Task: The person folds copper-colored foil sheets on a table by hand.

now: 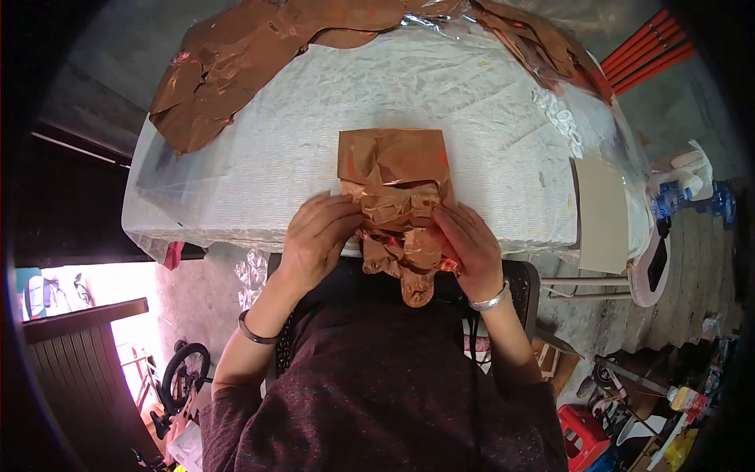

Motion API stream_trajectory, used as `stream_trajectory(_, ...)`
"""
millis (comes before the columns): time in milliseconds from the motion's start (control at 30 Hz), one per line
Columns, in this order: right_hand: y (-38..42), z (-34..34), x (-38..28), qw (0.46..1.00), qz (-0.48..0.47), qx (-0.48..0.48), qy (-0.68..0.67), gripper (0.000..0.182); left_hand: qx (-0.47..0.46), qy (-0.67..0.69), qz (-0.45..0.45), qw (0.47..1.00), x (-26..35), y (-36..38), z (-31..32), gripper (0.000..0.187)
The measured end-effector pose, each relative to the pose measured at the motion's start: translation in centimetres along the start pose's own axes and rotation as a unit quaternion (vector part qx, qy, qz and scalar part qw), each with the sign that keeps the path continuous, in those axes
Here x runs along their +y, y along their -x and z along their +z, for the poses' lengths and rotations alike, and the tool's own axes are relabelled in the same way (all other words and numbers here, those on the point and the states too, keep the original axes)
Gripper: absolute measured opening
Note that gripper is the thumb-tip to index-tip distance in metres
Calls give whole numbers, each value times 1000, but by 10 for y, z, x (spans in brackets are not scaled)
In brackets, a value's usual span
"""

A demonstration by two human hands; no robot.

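At the near edge of the white-covered table point(267, 173), centred in front of the body: a copper-coloured foil piece point(393, 157). Lies with its flat, squarish end on the cover, crumples through the middle, then hangs past the edge in rounded, wrinkled lobes above the lap. Probably set there for support under the flat end, with the lobes free and both sides within easy reach.

At its left side, the left hand point(318, 236): fingers bent, closed on the crumpled middle. At its right side, the right hand point(472, 244): fingers straighter, slanting inward, gripping the opposite edge at about the same level. Cannot make out either thumb fully. Likely held from two sides to steady slick, springy foil and hold the creased part level.

Along the far edge, well apart from the hands: brown foil sheets point(228, 86), overlapping and wrinkled. Seem placed there to leave working room near the body. By the right edge, a beige board point(602, 212); just beyond, a curled white strip point(560, 122). Cannot tell the use of either.
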State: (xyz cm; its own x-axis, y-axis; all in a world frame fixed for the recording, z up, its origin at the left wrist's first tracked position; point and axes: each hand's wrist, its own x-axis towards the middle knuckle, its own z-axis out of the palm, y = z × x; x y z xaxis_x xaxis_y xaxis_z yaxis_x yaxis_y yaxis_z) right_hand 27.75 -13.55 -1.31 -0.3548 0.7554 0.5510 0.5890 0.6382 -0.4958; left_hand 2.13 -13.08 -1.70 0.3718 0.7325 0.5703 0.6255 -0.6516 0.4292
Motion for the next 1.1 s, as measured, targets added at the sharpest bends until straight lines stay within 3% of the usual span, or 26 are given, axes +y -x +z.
stream_trajectory(167, 2, -1, 2, 1000, -1, -11, 1, 41, -15, -35, 5, 999, -1, 5, -4, 23)
stream_trajectory(367, 1, -7, 5, 996, 67, -35, -47, 44, -5, -16, -14, 1000, -1, 9, -1, 27)
stream_trajectory(467, -3, -11, 2, 996, 65, -63, 4, 47, 14, -7, -37, 999, 2, 9, 5, 23)
stream_trajectory(533, -4, -9, 0, 970, 195, -40, -136, 49, 25, -11, -82, 996, 8, 3, 5, 17)
stream_trajectory(633, -18, -10, 3, 929, 276, -17, -247, 43, 54, -37, -82, 994, 11, -1, 6, 12)
stream_trajectory(733, -32, -7, 19, 917, 331, -73, -211, 39, 103, -37, -119, 987, 14, -6, 14, 10)
stream_trajectory(867, -55, -2, 18, 907, 381, -73, -165, 34, 131, -41, -160, 978, 17, -14, 23, 7)
stream_trajectory(1100, -65, 11, 17, 940, 337, -48, 12, 36, 95, -142, -133, 976, 10, -25, 30, 7)
